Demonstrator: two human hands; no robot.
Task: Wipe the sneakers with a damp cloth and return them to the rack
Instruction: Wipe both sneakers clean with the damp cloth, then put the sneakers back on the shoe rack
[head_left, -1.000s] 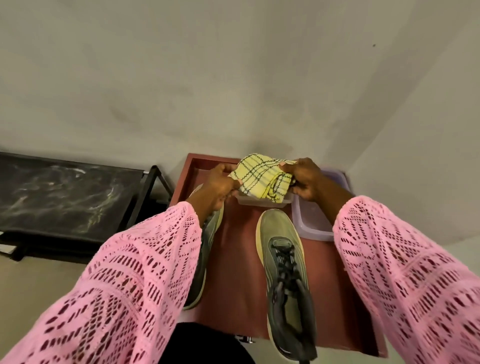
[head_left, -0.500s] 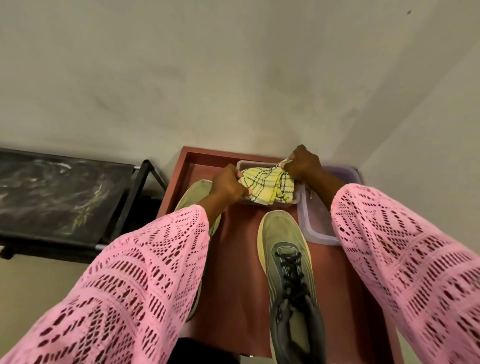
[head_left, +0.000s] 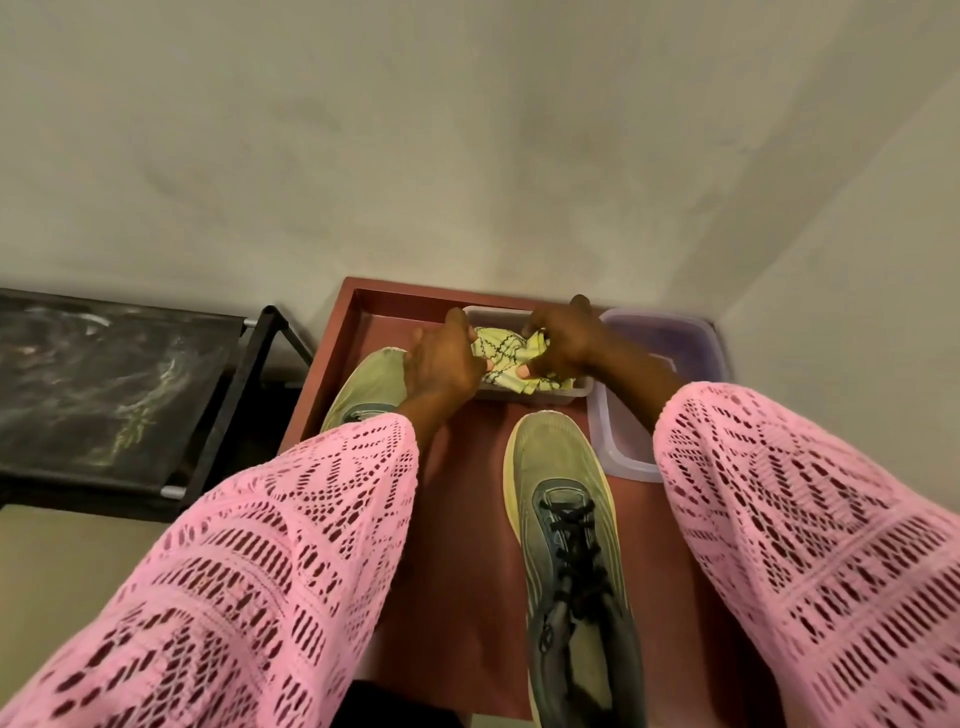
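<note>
At the far edge of the red-brown table (head_left: 363, 332), a small clear container (head_left: 582, 388) holds the yellow checked cloth (head_left: 501, 347), bunched and crumpled inside it. The left hand (head_left: 441, 364) and the right hand (head_left: 563, 343) both grip the cloth, fingers curled into its folds. A larger, purple-tinted tub (head_left: 623, 452) sits at the far right corner; its contents cannot be made out. Two olive-and-grey sneakers lie on the table: the right sneaker (head_left: 566, 519), black-laced, near the front edge, and the left sneaker (head_left: 363, 384), half hidden under a pink knit sleeve (head_left: 260, 545). A black rack (head_left: 104, 384) stands beside the table's left edge.
</note>
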